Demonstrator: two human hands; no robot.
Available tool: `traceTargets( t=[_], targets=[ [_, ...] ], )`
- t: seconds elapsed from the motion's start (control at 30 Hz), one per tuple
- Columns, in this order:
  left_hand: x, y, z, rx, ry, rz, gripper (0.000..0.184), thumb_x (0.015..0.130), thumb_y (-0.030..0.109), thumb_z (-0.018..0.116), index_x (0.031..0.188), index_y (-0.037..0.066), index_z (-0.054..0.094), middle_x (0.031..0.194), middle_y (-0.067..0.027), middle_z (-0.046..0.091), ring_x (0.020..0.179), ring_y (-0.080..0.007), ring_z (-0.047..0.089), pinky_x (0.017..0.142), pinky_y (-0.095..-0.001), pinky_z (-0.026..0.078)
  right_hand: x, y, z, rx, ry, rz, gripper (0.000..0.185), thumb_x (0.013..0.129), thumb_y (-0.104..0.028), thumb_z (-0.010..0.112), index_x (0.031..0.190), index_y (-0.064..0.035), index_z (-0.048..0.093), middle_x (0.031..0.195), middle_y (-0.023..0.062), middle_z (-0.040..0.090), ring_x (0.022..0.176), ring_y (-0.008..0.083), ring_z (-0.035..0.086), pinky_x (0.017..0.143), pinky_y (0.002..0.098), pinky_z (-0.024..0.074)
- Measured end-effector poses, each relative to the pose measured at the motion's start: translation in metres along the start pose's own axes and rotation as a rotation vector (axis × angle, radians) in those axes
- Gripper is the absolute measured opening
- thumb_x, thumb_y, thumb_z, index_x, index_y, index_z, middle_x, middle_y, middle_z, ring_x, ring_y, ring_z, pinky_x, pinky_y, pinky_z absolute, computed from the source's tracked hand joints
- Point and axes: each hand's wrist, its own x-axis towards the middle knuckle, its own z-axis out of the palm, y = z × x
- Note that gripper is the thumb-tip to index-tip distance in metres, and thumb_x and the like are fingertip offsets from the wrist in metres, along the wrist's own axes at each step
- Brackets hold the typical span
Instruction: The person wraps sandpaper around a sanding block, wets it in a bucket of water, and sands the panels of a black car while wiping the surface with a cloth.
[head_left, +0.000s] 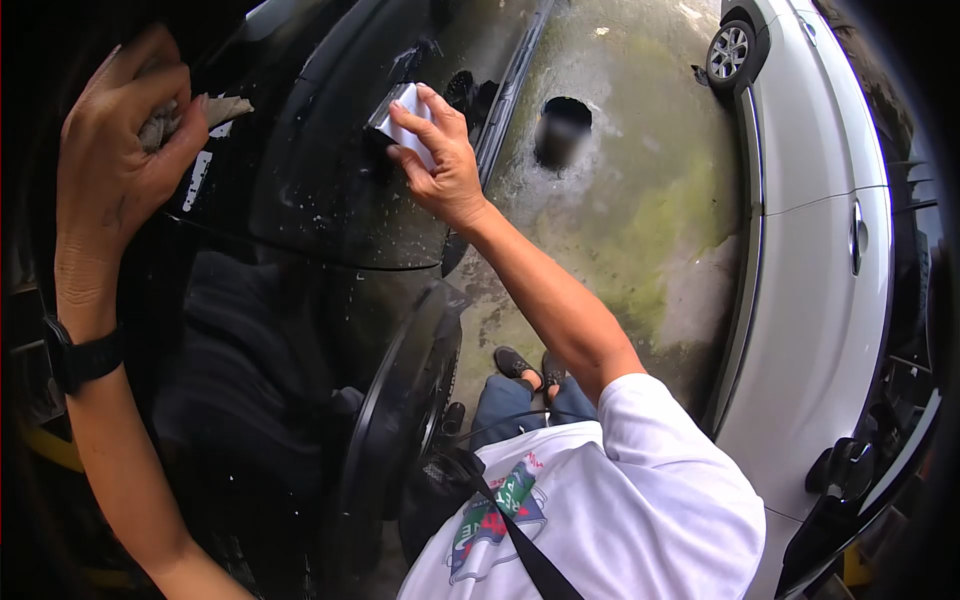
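Note:
My right hand (436, 160) grips a white block with a dark edge (408, 112) between thumb and fingers. The block rests against the glossy black car door (310, 150), which is dotted with white specks and wet-looking streaks. Higher up at the left, my left hand (135, 135) is closed around a crumpled greyish cloth (232, 109), whose corner sticks out past the thumb. A black watch (82, 355) circles the left wrist. Whether the cloth touches the car cannot be made out.
A white car (815, 270) stands along the right side, its wheel (730, 50) at the top. Between the cars lies damp, greenish concrete (650, 220) with a dark round hole (563, 132). My shoes (517, 364) are beside the black car; a black bag (440, 490) hangs at my side.

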Motion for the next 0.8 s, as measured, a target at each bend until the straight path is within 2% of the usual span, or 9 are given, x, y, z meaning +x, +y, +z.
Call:
traceTargets(
  t=[0.1,0.17,0.27,0.33,0.5,0.6,0.7,0.8],
  targets=[
    [-0.004,0.0,0.001,-0.016,0.02,0.012,0.018,0.086,0.012,0.076,0.082,0.0,0.063,0.095,-0.0061,0.064,0.082,-0.0241,0.063,0.072,-0.0368,0.052,0.035,0.016,-0.004,-0.011,0.013,-0.007,0.054,0.082,-0.008,0.085,0.133,-0.0201,0.072,0.154,0.0225,0.052,0.135,0.0403,0.05,0.113,0.0443,0.0453],
    [0.0,0.008,-0.006,-0.006,-0.055,-0.04,0.018,0.086,0.011,0.076,0.081,0.0,0.062,0.093,-0.0064,0.063,0.081,-0.0241,0.063,0.071,-0.0367,0.051,0.026,0.012,-0.002,-0.033,0.01,-0.025,0.058,0.08,-0.007,0.086,0.135,-0.0214,0.072,0.154,0.0219,0.051,0.135,0.0401,0.051,0.113,0.0447,0.0452],
    [-0.001,0.009,-0.007,-0.028,-0.063,-0.062,0.017,0.085,0.009,0.075,0.081,0.0,0.062,0.094,-0.0069,0.063,0.082,-0.0242,0.063,0.071,-0.0369,0.051,-0.02,-0.013,0.0,0.011,-0.068,-0.079,0.067,0.075,-0.003,0.088,0.137,-0.0244,0.072,0.155,0.0193,0.05,0.135,0.0389,0.051,0.114,0.0454,0.0446],
    [-0.003,0.008,-0.007,-0.006,-0.057,-0.045,0.017,0.085,0.009,0.075,0.081,0.0,0.062,0.094,-0.0071,0.063,0.082,-0.0244,0.063,0.071,-0.0369,0.051,-0.015,-0.006,-0.006,-0.003,-0.081,-0.096,0.067,0.075,-0.003,0.088,0.137,-0.0245,0.072,0.155,0.0187,0.051,0.134,0.0386,0.051,0.114,0.0449,0.0449],
    [-0.005,0.001,0.002,-0.009,-0.015,-0.023,0.015,0.085,0.008,0.074,0.082,0.0,0.062,0.094,-0.008,0.063,0.082,-0.025,0.063,0.072,-0.0367,0.051,0.07,0.028,-0.001,-0.038,0.052,-0.038,0.054,0.083,-0.01,0.086,0.134,-0.0218,0.072,0.151,0.0199,0.054,0.131,0.0387,0.053,0.11,0.0434,0.0485],
    [-0.009,-0.019,0.007,-0.052,0.011,-0.006,0.014,0.085,0.008,0.075,0.083,0.0,0.063,0.094,-0.0088,0.063,0.083,-0.0254,0.064,0.072,-0.0366,0.051,0.043,0.017,0.003,-0.071,0.053,-0.041,0.056,0.083,-0.011,0.085,0.136,-0.022,0.071,0.152,0.0208,0.053,0.133,0.0395,0.052,0.11,0.0448,0.0482],
    [-0.011,-0.02,0.006,-0.062,-0.072,-0.018,0.015,0.085,0.009,0.075,0.083,0.0,0.063,0.095,-0.0091,0.063,0.082,-0.0254,0.064,0.071,-0.037,0.051,-0.026,-0.012,0.004,-0.009,-0.048,-0.046,0.063,0.079,-0.008,0.087,0.137,-0.024,0.071,0.154,0.0196,0.051,0.134,0.0394,0.052,0.112,0.0442,0.046],
    [-0.004,-0.01,0.008,-0.016,0.032,0.054,0.016,0.085,0.01,0.075,0.083,0.0,0.063,0.095,-0.0086,0.063,0.08,-0.0254,0.063,0.07,-0.0374,0.05,-0.007,0.003,-0.001,-0.033,-0.052,-0.116,0.065,0.078,-0.007,0.087,0.138,-0.0245,0.07,0.154,0.0192,0.051,0.134,0.0389,0.052,0.113,0.0441,0.046]
  ],
)
